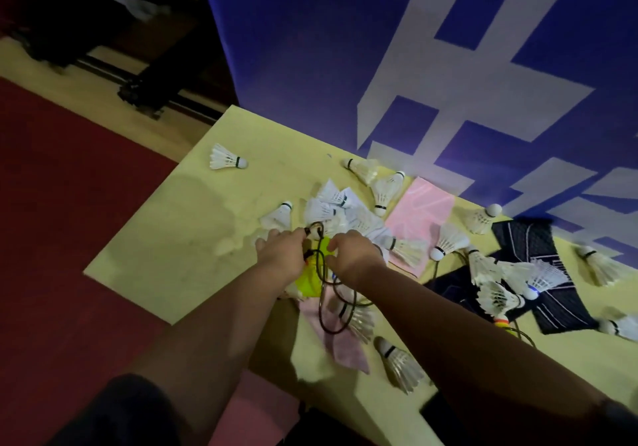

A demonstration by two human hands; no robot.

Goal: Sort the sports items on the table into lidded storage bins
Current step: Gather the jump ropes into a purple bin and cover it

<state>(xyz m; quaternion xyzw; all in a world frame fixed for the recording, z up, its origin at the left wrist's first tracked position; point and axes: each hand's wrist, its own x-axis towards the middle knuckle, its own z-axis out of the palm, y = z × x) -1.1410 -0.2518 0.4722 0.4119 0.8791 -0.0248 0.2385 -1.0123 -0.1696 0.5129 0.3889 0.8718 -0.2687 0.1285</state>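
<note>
Left hand (280,253) grips the looped black cord (321,304) over the middle of the table (172,221), probably coiling it for storage. Right hand (353,254) curls beside the loops; its hold cannot be told. Shuttlecocks (226,161) lie scattered around them; no bin shows.

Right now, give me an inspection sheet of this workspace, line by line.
Surface: yellow table, with a pale stain toward its left side.
Job's things: white shuttlecocks scattered across the table; black cord looped at the middle; no storage bins seen.
Clutter: pink cloth; dark patterned cloth; neon yellow item under the cord.
Hands: left hand grips the cord; right hand curled over cord and yellow item, grip unclear.
Cables: nothing seen apart from that cord.
Surroundings: blue and white banner behind the table; red floor at left.
</note>
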